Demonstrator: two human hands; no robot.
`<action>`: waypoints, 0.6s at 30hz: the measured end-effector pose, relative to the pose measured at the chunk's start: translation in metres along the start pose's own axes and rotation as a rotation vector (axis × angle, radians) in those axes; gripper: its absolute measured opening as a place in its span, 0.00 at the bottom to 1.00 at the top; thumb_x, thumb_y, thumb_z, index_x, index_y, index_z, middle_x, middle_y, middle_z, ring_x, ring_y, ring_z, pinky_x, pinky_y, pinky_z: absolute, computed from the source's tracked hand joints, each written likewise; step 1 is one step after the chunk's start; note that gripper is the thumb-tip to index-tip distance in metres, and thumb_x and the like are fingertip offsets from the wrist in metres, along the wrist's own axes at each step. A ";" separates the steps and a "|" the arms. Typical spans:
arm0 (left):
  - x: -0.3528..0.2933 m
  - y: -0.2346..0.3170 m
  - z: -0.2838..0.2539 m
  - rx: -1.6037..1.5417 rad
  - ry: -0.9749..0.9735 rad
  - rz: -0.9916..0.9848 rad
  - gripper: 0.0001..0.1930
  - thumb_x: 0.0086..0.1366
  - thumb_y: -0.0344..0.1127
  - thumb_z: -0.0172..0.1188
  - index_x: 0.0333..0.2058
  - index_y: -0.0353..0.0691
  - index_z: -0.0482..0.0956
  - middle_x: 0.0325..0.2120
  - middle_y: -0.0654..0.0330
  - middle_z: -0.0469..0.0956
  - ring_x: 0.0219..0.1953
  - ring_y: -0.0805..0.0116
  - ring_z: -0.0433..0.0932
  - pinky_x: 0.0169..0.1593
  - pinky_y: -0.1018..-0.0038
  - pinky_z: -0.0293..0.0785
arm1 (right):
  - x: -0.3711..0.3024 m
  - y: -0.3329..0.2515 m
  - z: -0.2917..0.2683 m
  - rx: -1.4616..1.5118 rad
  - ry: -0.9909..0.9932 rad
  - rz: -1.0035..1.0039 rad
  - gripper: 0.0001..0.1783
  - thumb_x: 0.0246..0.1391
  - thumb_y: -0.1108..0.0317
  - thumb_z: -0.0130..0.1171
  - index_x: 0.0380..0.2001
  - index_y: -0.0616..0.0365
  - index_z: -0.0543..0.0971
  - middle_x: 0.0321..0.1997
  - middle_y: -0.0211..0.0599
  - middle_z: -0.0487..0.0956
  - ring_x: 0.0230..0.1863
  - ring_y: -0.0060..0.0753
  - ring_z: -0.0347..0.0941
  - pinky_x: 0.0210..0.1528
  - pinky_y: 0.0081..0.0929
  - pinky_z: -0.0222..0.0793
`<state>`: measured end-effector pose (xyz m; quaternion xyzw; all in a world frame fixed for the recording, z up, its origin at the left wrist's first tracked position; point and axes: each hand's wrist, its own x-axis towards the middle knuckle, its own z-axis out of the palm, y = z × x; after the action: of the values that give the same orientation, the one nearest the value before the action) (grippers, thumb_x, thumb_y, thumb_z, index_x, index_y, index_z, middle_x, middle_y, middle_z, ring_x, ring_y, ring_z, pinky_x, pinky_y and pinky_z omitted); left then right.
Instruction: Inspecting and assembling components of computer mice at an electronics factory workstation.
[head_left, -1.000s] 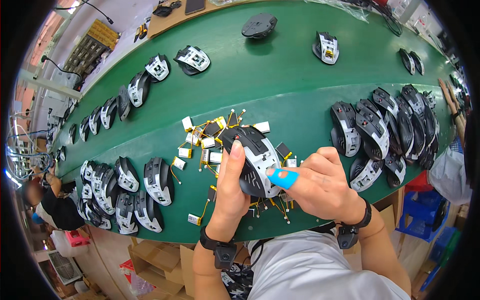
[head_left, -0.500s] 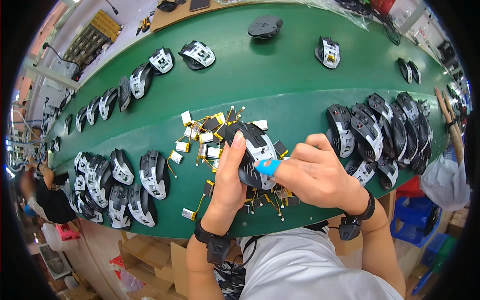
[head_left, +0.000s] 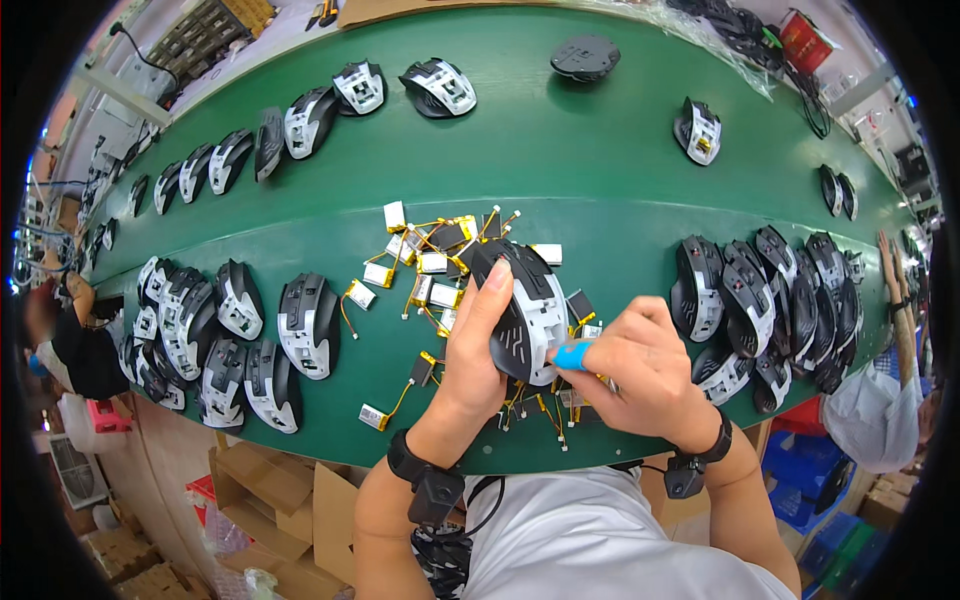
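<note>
My left hand point(head_left: 472, 352) is wrapped round a partly assembled computer mouse point(head_left: 543, 322), a black and white shell with its white frame exposed. The mouse is tilted, held above the bench in front of me. My right hand point(head_left: 648, 368) has its fingers curled, and a blue finger cover point(head_left: 571, 354) on one digit presses at the lower opening of the mouse. Whether a small part is pinched there is hidden. Beneath and around the mouse lies a loose heap of small silver battery packs point(head_left: 433, 262) with thin wires and plugs.
The green bench point(head_left: 620, 180) holds a cluster of mouse shells point(head_left: 748, 300) at right and another group point(head_left: 190, 320) at left. A row of shells point(head_left: 310, 122) runs along the back left. Cardboard boxes point(head_left: 265, 490) stand below the bench. Another person point(head_left: 80, 345) sits at far left.
My view has shifted slightly. The right hand has moved lower along the mouse, its covered digit now at the lower opening. The left hand keeps its hold.
</note>
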<state>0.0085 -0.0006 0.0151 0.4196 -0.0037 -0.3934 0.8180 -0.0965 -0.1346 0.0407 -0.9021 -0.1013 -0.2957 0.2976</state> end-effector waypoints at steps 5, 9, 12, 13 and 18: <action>0.000 -0.002 -0.001 0.016 0.049 0.013 0.25 0.70 0.54 0.41 0.45 0.36 0.73 0.34 0.51 0.80 0.34 0.61 0.81 0.41 0.67 0.79 | -0.005 -0.005 0.005 -0.058 0.005 -0.026 0.14 0.31 0.77 0.65 0.28 0.55 0.78 0.30 0.26 0.82 0.21 0.24 0.67 0.34 0.25 0.59; -0.001 -0.002 -0.003 -0.012 0.058 0.029 0.26 0.69 0.54 0.40 0.44 0.35 0.73 0.32 0.50 0.79 0.30 0.60 0.81 0.35 0.67 0.80 | -0.006 -0.012 0.009 -0.161 0.041 -0.063 0.13 0.33 0.77 0.61 0.28 0.55 0.78 0.32 0.26 0.82 0.21 0.23 0.67 0.35 0.25 0.59; 0.003 -0.012 -0.004 -0.005 0.077 0.052 0.26 0.69 0.54 0.41 0.44 0.35 0.73 0.32 0.50 0.79 0.29 0.60 0.81 0.34 0.67 0.80 | -0.011 -0.014 0.011 -0.173 0.016 -0.009 0.13 0.34 0.77 0.60 0.29 0.56 0.77 0.32 0.27 0.81 0.21 0.23 0.66 0.35 0.26 0.59; 0.003 -0.013 -0.004 -0.001 0.073 0.039 0.26 0.69 0.54 0.41 0.44 0.35 0.73 0.32 0.50 0.79 0.29 0.60 0.81 0.34 0.67 0.80 | -0.012 -0.015 0.011 -0.176 0.018 0.004 0.13 0.34 0.77 0.60 0.29 0.56 0.77 0.32 0.27 0.81 0.21 0.23 0.66 0.35 0.26 0.59; 0.003 0.006 0.006 0.007 0.014 0.090 0.29 0.69 0.57 0.37 0.45 0.35 0.73 0.33 0.49 0.79 0.32 0.58 0.81 0.37 0.65 0.80 | 0.001 -0.003 0.015 -0.130 0.115 -0.034 0.14 0.33 0.80 0.63 0.30 0.58 0.78 0.29 0.28 0.80 0.24 0.27 0.70 0.34 0.27 0.63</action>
<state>0.0126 -0.0041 0.0222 0.4245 -0.0184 -0.3532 0.8335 -0.0897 -0.1232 0.0332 -0.8991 -0.0800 -0.3583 0.2384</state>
